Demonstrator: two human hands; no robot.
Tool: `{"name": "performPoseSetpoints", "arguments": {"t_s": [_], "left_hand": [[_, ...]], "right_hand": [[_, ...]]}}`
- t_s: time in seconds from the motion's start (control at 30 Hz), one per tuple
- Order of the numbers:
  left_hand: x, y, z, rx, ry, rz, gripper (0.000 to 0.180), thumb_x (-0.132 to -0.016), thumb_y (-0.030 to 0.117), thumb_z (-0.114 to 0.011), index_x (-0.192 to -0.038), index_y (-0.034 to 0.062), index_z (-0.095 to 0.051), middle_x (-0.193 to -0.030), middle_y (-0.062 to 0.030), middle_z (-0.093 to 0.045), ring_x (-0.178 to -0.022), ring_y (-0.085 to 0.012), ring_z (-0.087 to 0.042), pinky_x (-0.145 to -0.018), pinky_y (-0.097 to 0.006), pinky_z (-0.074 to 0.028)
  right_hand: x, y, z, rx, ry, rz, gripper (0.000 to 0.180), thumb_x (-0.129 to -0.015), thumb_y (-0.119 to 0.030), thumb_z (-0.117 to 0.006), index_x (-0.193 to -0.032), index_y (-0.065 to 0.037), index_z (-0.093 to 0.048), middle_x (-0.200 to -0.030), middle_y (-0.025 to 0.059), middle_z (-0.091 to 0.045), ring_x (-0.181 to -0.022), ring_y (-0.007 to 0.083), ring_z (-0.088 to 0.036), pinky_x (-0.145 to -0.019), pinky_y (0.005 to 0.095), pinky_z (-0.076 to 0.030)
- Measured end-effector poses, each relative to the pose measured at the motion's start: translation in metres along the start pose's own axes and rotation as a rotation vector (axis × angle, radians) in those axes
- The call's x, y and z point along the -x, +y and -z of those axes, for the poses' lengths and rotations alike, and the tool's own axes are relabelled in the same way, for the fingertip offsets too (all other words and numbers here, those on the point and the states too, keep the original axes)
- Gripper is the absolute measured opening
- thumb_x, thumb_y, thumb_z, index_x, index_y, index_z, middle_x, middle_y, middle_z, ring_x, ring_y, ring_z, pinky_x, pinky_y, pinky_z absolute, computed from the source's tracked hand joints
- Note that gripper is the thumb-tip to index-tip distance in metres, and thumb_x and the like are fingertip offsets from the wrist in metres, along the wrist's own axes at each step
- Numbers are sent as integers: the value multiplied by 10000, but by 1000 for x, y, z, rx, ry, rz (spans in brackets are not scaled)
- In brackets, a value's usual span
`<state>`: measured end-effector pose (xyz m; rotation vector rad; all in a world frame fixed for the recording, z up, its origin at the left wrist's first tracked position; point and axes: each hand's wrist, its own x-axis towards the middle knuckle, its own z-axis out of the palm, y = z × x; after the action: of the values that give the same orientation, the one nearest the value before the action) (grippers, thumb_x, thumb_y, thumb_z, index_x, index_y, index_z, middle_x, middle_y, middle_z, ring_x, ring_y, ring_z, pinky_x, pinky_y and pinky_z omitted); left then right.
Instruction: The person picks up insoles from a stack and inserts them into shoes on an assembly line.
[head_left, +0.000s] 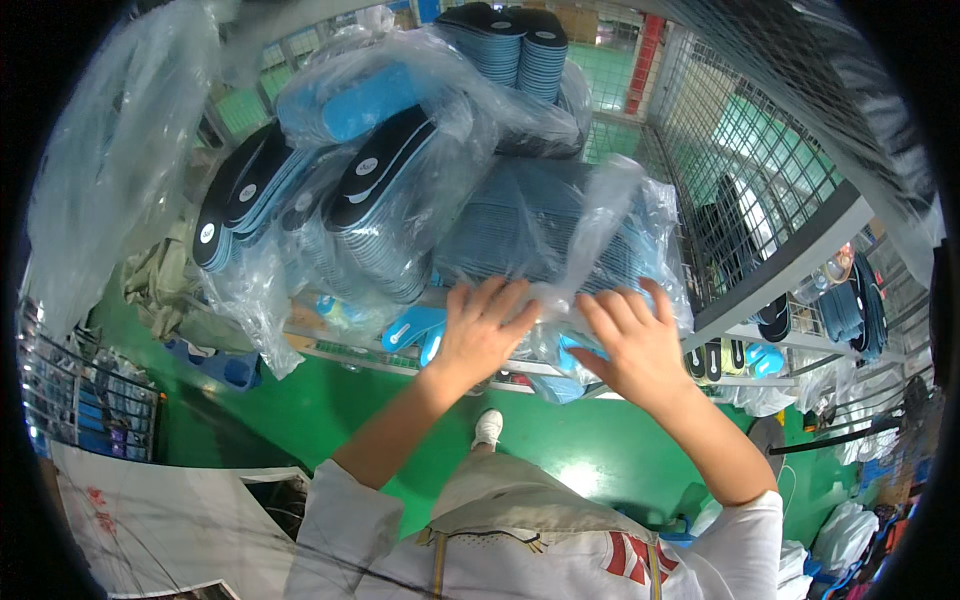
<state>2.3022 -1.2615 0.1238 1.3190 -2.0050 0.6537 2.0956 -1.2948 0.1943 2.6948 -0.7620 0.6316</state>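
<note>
Green floor (pixel 340 415) is stretching beneath a metal rack (pixel 765 270) with wire-mesh sides, on which bagged goods are crowding together. At its front edge, the left hand (pixel 487 325) is resting palm down, fingers extended over the near side of a clear plastic bag (pixel 606 205); whether it is pinching any film, I cannot tell. The right hand (pixel 632 335) is spreading its fingers against the bag's near right part, its thumb standing apart, with nothing visibly clamped. Between and beyond the two hands, the bag is lying on the rack around layered blue-grey pieces (pixel 515 215), a gathered length of film running over them. The step in hand appears to be handling the plastic around this load; the next move seems to call for a light fingertip grip on slack film without disturbing the layers.

Farther out, dark-topped insoles (pixel 385 160) are leaning in plastic to the left, and more stacked insoles (pixel 490 50) are standing behind. Below the left hand, bright blue pieces (pixel 408 328) are showing.
</note>
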Motion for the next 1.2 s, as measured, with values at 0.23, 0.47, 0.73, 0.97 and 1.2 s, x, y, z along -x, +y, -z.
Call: {"name": "performPoseSetpoints", "arguments": {"t_s": [0.23, 0.47, 0.73, 0.97, 1.2], "left_hand": [[16, -35, 39, 552, -139, 146, 177, -646, 51, -549, -818, 88, -569, -1121, -74, -519, -1111, -300, -421, -923, -448, -284], [-3, -15, 81, 1285, -464, 76, 192, -611, -18, -437, -759, 87, -496, -1158, -131, -488, -1214, -357, -301, -1000, -499, -152], [-27, 3, 111, 1028, -634, 43, 60, -725, 44, -461, -665, 41, -465, -710, -81, -470, -655, -269, -486, -618, -346, -384], [-38, 15, 104, 174, -500, -282, 182, -691, 86, -563, -528, 49, -489, -630, -48, -436, -605, -214, -464, -585, -326, -377], [-74, 10, 117, 503, -387, -316, 165, -555, 6, -556, -501, 26, -402, -631, -67, -400, -601, -245, -440, -573, -336, -392]], "right_hand": [[16, 46, 23, -436, 187, -1, 262, -651, -23, -578, -910, -61, -568, -905, 80, -566, -884, 254, -529, -851, 384, -375], [65, 80, 55, -707, 54, -505, 120, -739, -7, -562, -857, 7, -576, -1034, 111, -536, -980, 238, -512, -861, 334, -383], [8, -23, 47, -794, 64, 333, 292, -716, -117, -504, -980, 8, -514, -1053, 173, -521, -988, 322, -508, -831, 396, -420], [33, -27, 8, -320, -396, 25, 312, -728, -185, -555, -980, -5, -524, -937, 118, -571, -863, 269, -550, -739, 369, -449], [12, -55, 34, -731, 123, 51, 290, -704, -46, -540, -984, 13, -498, -1010, 193, -500, -905, 336, -526, -757, 381, -446]]}}
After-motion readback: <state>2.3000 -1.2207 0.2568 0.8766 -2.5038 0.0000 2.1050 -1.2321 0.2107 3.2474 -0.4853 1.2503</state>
